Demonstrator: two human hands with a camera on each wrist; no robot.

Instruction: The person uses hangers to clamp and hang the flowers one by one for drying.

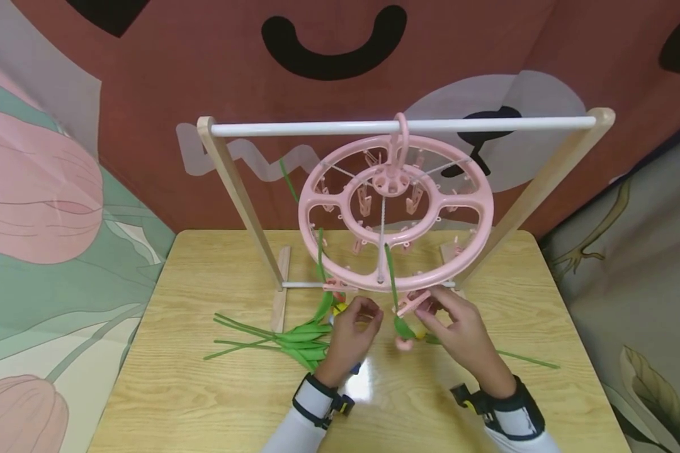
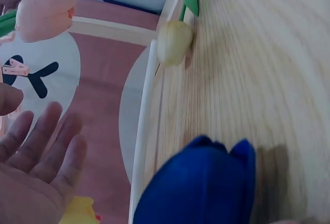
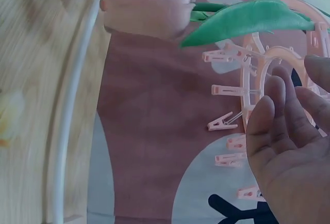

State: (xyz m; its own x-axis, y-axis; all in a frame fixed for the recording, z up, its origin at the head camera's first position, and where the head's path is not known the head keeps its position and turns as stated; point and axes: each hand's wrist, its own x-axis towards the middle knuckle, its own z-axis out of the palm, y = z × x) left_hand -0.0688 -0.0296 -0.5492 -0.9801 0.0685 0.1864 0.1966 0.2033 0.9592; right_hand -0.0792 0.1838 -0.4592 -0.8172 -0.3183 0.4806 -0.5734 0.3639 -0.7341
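Blue tulip (image 2: pixel 198 188) on the table (image 1: pixel 175 390), nearer you than the pink ring (image 1: pixel 467 200).
Your right hand (image 1: pixel 459 327) pinches a pink clip (image 1: pixel 412 304) at the ring's near edge; a pink tulip (image 1: pixel 404 344) hangs bloom-down by it, stem rising past the ring. Your left hand (image 1: pixel 354 333), just below that same edge, is released, fingers loosely bent. Green-leaved stems (image 1: pixel 303 337) lie below the ring, to its left.

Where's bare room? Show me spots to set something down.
Bare table: front-left, between leafy stems and left sleeve; front-middle, between left sleeve and right sleeve; front-right, between right sleeve and lone stem. Crowded: around left hand and right hand, among tulips.
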